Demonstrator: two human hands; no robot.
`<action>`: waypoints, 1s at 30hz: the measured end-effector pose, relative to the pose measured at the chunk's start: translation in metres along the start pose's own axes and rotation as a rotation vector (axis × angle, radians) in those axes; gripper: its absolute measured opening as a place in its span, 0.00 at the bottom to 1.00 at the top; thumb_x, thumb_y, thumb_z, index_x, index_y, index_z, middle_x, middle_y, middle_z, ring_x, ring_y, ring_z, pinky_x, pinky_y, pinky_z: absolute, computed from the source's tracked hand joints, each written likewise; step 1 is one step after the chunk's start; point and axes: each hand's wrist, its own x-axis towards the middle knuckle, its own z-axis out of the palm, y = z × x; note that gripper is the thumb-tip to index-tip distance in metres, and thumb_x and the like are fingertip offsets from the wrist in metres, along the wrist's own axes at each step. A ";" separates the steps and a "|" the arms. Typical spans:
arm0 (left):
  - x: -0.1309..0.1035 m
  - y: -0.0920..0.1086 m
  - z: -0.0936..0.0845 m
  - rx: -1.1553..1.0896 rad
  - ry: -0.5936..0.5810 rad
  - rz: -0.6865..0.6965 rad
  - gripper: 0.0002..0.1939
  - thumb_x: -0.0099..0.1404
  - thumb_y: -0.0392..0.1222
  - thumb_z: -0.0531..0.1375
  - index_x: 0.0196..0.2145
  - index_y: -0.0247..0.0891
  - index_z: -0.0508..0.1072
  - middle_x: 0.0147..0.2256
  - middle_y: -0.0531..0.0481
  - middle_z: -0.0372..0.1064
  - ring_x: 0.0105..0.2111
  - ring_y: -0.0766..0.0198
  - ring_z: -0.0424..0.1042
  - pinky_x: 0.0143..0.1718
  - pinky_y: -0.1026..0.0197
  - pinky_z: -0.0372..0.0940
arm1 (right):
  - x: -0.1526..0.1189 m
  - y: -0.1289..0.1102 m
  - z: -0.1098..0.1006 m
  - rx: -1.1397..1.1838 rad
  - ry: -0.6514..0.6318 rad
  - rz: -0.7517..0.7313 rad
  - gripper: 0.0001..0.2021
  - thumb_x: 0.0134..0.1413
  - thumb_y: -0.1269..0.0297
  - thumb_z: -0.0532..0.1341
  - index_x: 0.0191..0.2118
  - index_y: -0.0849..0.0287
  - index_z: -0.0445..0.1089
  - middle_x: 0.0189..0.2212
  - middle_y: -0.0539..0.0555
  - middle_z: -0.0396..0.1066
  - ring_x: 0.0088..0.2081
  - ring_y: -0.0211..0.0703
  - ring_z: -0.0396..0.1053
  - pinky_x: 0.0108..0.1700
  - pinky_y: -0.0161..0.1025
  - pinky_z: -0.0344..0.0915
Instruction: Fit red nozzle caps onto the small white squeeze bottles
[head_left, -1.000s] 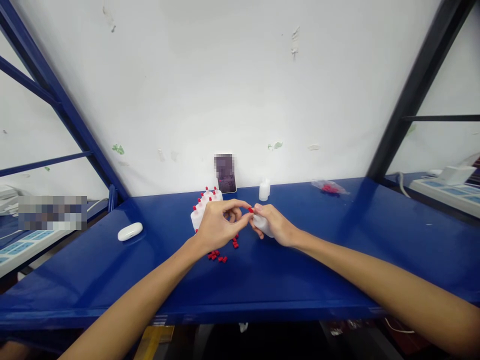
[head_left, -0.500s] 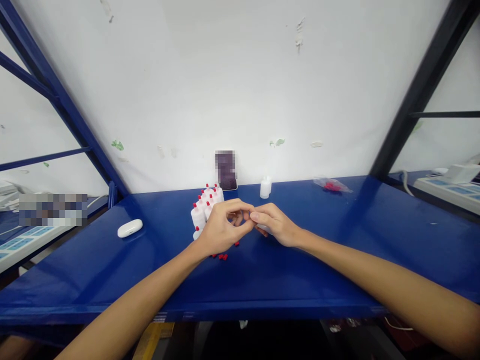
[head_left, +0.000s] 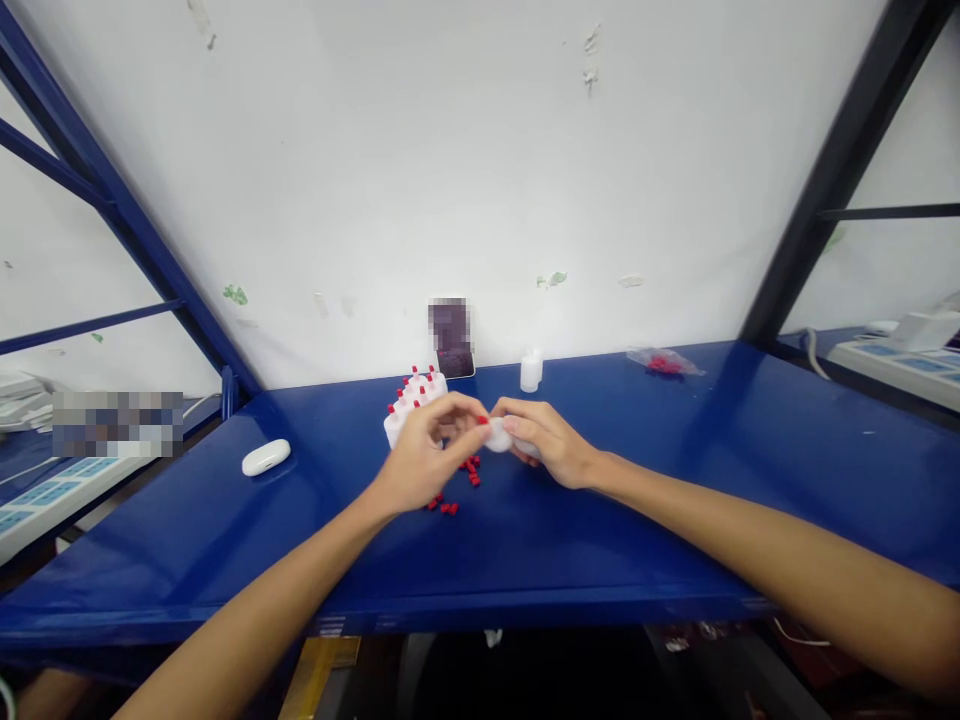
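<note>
My right hand (head_left: 551, 440) is wrapped round a small white plastic bottle (head_left: 499, 436), which lies tilted with its top end toward my left hand. My left hand (head_left: 431, 455) pinches a red cap (head_left: 484, 421) between thumb and forefinger, right at the bottle's end. Whether the cap sits on the nozzle I cannot tell. Behind my left hand stands a cluster of white bottles with red caps (head_left: 411, 403), partly hidden by it. Several loose red caps (head_left: 474, 479) lie on the blue table (head_left: 570, 560) below my hands.
Near the wall stand white bottles (head_left: 530, 373) without red caps showing. A clear bag of red caps (head_left: 665, 364) lies at the back right. A phone (head_left: 456, 362) leans on the wall. A white rounded case (head_left: 266, 457) lies left. Power strips (head_left: 67, 478) flank the table.
My hands have moved slightly apart and turned, so the white bottle and the red cap between them now show. More loose caps are visible below my left hand. The view has shifted slightly.
</note>
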 end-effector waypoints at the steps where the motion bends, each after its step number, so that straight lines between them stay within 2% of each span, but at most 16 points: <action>1: -0.006 0.000 -0.012 0.015 0.065 -0.008 0.10 0.63 0.45 0.63 0.37 0.36 0.72 0.30 0.52 0.68 0.29 0.68 0.66 0.31 0.66 0.62 | 0.000 0.000 -0.001 -0.029 0.013 0.015 0.18 0.65 0.50 0.52 0.31 0.59 0.64 0.18 0.44 0.58 0.20 0.34 0.56 0.25 0.34 0.53; 3: -0.021 -0.003 -0.037 0.104 0.154 -0.044 0.10 0.62 0.45 0.64 0.36 0.37 0.71 0.29 0.53 0.68 0.28 0.68 0.66 0.31 0.66 0.62 | 0.000 0.000 -0.003 -0.090 0.027 0.043 0.18 0.65 0.52 0.52 0.29 0.59 0.64 0.17 0.44 0.58 0.20 0.34 0.57 0.25 0.34 0.53; 5: -0.036 -0.011 -0.059 0.261 0.187 -0.122 0.10 0.63 0.46 0.63 0.37 0.37 0.71 0.27 0.55 0.66 0.26 0.69 0.65 0.29 0.66 0.60 | 0.001 0.001 -0.004 -0.135 0.033 0.057 0.18 0.65 0.54 0.52 0.27 0.59 0.63 0.17 0.45 0.58 0.20 0.34 0.57 0.26 0.34 0.54; 8: -0.053 -0.026 -0.076 0.399 0.191 -0.201 0.11 0.64 0.48 0.61 0.38 0.37 0.71 0.24 0.56 0.63 0.24 0.69 0.62 0.27 0.66 0.58 | 0.001 0.002 -0.005 -0.169 0.036 0.063 0.17 0.64 0.56 0.52 0.26 0.59 0.63 0.17 0.45 0.58 0.20 0.34 0.57 0.26 0.34 0.53; 14: -0.055 -0.043 -0.072 0.455 0.038 -0.186 0.13 0.68 0.51 0.57 0.40 0.37 0.71 0.23 0.57 0.61 0.22 0.69 0.58 0.26 0.65 0.55 | 0.000 0.003 -0.007 -0.142 0.036 0.082 0.23 0.65 0.51 0.50 0.22 0.59 0.62 0.17 0.47 0.59 0.21 0.35 0.58 0.26 0.35 0.55; 18: -0.053 -0.048 -0.072 0.456 0.039 -0.193 0.15 0.68 0.52 0.56 0.41 0.38 0.72 0.23 0.57 0.62 0.22 0.69 0.58 0.26 0.65 0.55 | 0.002 0.006 -0.006 -0.107 0.114 0.082 0.26 0.63 0.46 0.52 0.19 0.58 0.58 0.16 0.46 0.57 0.20 0.34 0.56 0.26 0.35 0.54; 23: -0.051 -0.050 -0.073 0.428 0.070 -0.225 0.17 0.68 0.53 0.56 0.42 0.37 0.72 0.23 0.57 0.62 0.23 0.68 0.59 0.26 0.65 0.56 | 0.003 0.009 -0.002 -0.106 0.263 0.100 0.23 0.48 0.48 0.67 0.18 0.58 0.60 0.14 0.45 0.57 0.19 0.33 0.53 0.24 0.35 0.50; 26: -0.050 -0.051 -0.072 0.443 0.034 -0.217 0.17 0.69 0.53 0.54 0.43 0.37 0.71 0.24 0.56 0.62 0.23 0.68 0.60 0.26 0.65 0.56 | 0.000 0.009 -0.001 -0.054 0.329 0.113 0.22 0.43 0.51 0.71 0.18 0.58 0.59 0.14 0.45 0.58 0.18 0.33 0.55 0.23 0.34 0.51; 30: -0.050 -0.052 -0.070 0.487 -0.010 -0.219 0.17 0.70 0.53 0.53 0.43 0.38 0.71 0.24 0.57 0.63 0.23 0.68 0.61 0.27 0.65 0.56 | -0.003 0.011 0.001 0.125 0.345 0.073 0.19 0.48 0.51 0.64 0.18 0.58 0.61 0.14 0.47 0.59 0.18 0.35 0.57 0.21 0.35 0.52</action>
